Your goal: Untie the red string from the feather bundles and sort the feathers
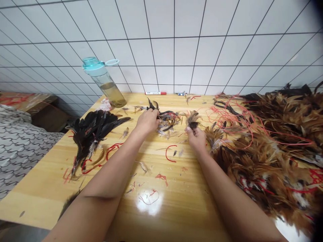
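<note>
My right hand pinches a small bunch of brown and dark feathers, which fans out above the thumb and fingers. Further left, my left hand is curled at the edge of a loose heap of mixed feathers. Its fingers are bent onto dark feathers there, though the fingertips are partly hidden. Between my forearms a curved piece of red string lies on the wooden table. Close to my right wrist is a tuft of brown feathers.
Brown feather bundles cover the right side, with tangled red string and black-handled scissors behind. A black feather bundle lies left. A water bottle and red marker stand and lie near the tiled wall.
</note>
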Motion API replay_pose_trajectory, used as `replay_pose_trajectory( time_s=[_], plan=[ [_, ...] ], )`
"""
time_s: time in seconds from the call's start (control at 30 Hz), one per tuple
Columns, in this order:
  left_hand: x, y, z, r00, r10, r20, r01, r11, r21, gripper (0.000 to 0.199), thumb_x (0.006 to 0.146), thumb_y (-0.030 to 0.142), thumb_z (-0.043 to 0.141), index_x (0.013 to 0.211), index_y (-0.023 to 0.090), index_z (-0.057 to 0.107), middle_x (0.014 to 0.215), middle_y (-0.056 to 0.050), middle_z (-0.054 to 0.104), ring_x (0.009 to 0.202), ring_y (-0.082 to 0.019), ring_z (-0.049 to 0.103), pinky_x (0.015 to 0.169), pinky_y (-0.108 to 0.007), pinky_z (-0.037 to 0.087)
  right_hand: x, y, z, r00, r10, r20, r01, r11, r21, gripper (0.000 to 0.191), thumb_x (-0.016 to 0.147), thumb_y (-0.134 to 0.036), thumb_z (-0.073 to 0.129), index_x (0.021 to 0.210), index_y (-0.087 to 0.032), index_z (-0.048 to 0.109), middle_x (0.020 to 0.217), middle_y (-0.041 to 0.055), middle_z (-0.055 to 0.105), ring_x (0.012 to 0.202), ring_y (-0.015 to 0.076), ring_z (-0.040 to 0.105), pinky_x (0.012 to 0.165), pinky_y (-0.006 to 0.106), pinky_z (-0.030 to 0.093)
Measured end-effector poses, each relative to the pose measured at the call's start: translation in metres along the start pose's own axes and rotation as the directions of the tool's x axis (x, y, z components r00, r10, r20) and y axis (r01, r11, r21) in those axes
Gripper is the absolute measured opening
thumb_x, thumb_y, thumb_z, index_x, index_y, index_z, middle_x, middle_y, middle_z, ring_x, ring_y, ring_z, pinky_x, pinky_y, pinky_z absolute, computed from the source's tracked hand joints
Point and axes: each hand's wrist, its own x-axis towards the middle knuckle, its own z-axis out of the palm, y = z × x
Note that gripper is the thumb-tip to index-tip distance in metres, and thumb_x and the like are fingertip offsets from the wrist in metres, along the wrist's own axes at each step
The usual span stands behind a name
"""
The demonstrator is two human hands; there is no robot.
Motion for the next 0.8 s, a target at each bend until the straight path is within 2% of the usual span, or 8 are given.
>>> replay_pose_trajectory(
  time_s=[0.1,0.23,0.33,0.43,0.53,0.63,0.7,0.8],
  plan=[
    [0.003,-0.006,0.01,1.0,0.001,0.028,0.0,0.999,-0.038,0.034,0.081,0.03,0.061,0.113,0.02,0.063,0.109,-0.013,0.064,0.098,-0.027,0.06,0.085,-0.038,0.048,0.0,0.0,0.0,1.0,0.006,0.016,-0.006,1.0,-0.019,0.038,0.075,-0.052,0.051,0.078,-0.018,0.067,0.07,0.0074,0.068,0.067,0.0225,0.06,0.067,0.036,0.046],
    [0.006,-0.008,0.016,0.997,0.074,0.014,-0.073,0.993,-0.097,0.022,0.081,0.021,0.054,0.097,0.019,0.069,0.096,-0.009,0.065,0.091,-0.023,0.06,0.082,-0.034,0.047,-0.001,-0.002,-0.001,1.0,-0.017,0.026,0.018,0.999,-0.032,0.037,0.076,-0.051,0.051,0.079,-0.018,0.067,0.072,0.007,0.068,0.068,0.0224,0.061,0.067,0.035,0.046],
    [0.007,-0.007,0.009,0.997,0.069,-0.043,-0.076,0.979,-0.188,0.015,0.08,0.021,0.053,0.087,0.019,0.067,0.084,-0.006,0.064,0.084,-0.02,0.059,0.077,-0.031,0.046,-0.001,-0.004,-0.001,0.998,-0.053,0.02,0.054,0.997,-0.056,0.033,0.077,-0.049,0.05,0.076,-0.019,0.066,0.07,0.0057,0.068,0.066,0.0209,0.059,0.065,0.034,0.045],
    [0.008,-0.006,-0.001,0.999,0.024,-0.022,-0.029,0.962,-0.27,0.012,0.081,0.025,0.054,0.08,0.019,0.064,0.08,-0.004,0.065,0.076,-0.018,0.058,0.073,-0.031,0.045,-0.002,-0.004,0.0,0.997,-0.076,0.025,0.078,0.994,-0.082,0.033,0.077,-0.049,0.05,0.074,-0.02,0.065,0.069,0.0061,0.067,0.067,0.0218,0.059,0.065,0.034,0.046],
    [0.007,-0.006,-0.009,1.0,-0.024,-0.008,0.02,0.947,-0.319,0.013,0.081,0.026,0.055,0.086,0.019,0.065,0.079,-0.003,0.066,0.073,-0.018,0.057,0.072,-0.031,0.044,-0.003,-0.002,0.0,0.995,-0.094,0.032,0.097,0.99,-0.099,0.033,0.078,-0.049,0.049,0.075,-0.02,0.065,0.072,0.0074,0.069,0.07,0.0235,0.061,0.068,0.036,0.047],
    [0.005,-0.002,-0.016,0.992,-0.043,-0.12,0.002,0.946,-0.324,0.019,0.082,0.025,0.055,0.097,0.018,0.065,0.08,-0.004,0.066,0.076,-0.018,0.058,0.076,-0.032,0.045,-0.002,-0.001,0.0,0.995,-0.095,0.035,0.098,0.991,-0.093,0.033,0.079,-0.049,0.049,0.074,-0.02,0.065,0.072,0.0076,0.069,0.07,0.0234,0.061,0.068,0.037,0.047],
    [0.001,0.006,-0.021,0.99,0.0,-0.144,-0.048,0.942,-0.332,0.019,0.083,0.025,0.055,0.095,0.018,0.067,0.081,-0.004,0.066,0.078,-0.018,0.058,0.077,-0.032,0.046,-0.002,-0.001,0.0,0.995,-0.093,0.033,0.095,0.992,-0.089,0.032,0.079,-0.048,0.049,0.075,-0.02,0.065,0.071,0.0073,0.069,0.069,0.0229,0.06,0.067,0.036,0.047],
    [-0.006,0.025,-0.025,0.989,0.145,-0.026,-0.144,0.908,-0.393,0.016,0.082,0.026,0.055,0.085,0.018,0.07,0.083,-0.004,0.067,0.077,-0.016,0.059,0.075,-0.029,0.046,-0.002,-0.002,-0.001,0.996,-0.087,0.035,0.09,0.993,-0.077,0.032,0.08,-0.047,0.049,0.076,-0.02,0.066,0.072,0.0068,0.068,0.068,0.0222,0.06,0.067,0.035,0.048]
  ],
)
